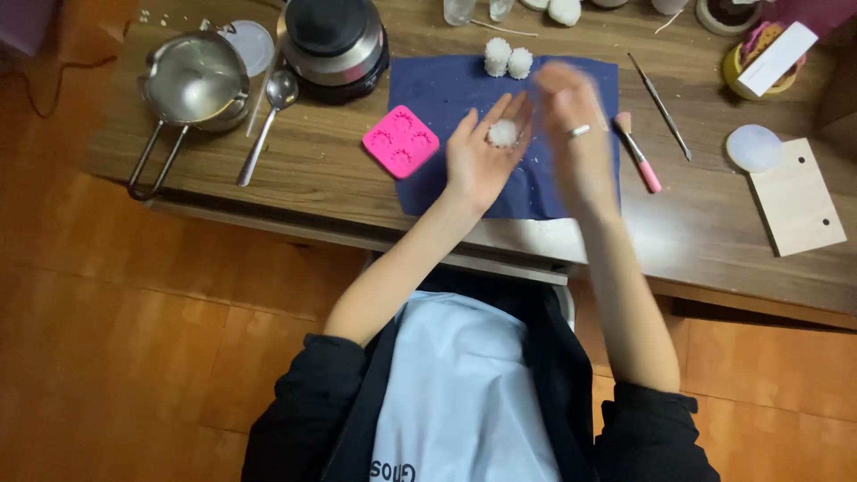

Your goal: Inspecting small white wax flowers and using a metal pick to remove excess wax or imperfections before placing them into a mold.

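My left hand (482, 152) is palm up over the blue cloth (428, 89), and a small white flower-shaped piece (503, 133) rests on its fingers. My right hand (576, 129), blurred by motion and wearing a ring, hovers just to the right of that piece with fingers extended and nothing in it. Two more white flower-shaped pieces (507, 59) stand on the far part of the cloth. A pink silicone mould (401, 141) with flower cavities lies at the cloth's left edge, close to my left hand.
On the wooden table (714, 223) are a steel saucepan (195, 80), a spoon (268, 116), a dark round appliance (335, 40), a pink-handled tool (638, 156), a thin metal tool (661, 107), a white disc (754, 147) and a wooden board (797, 198).
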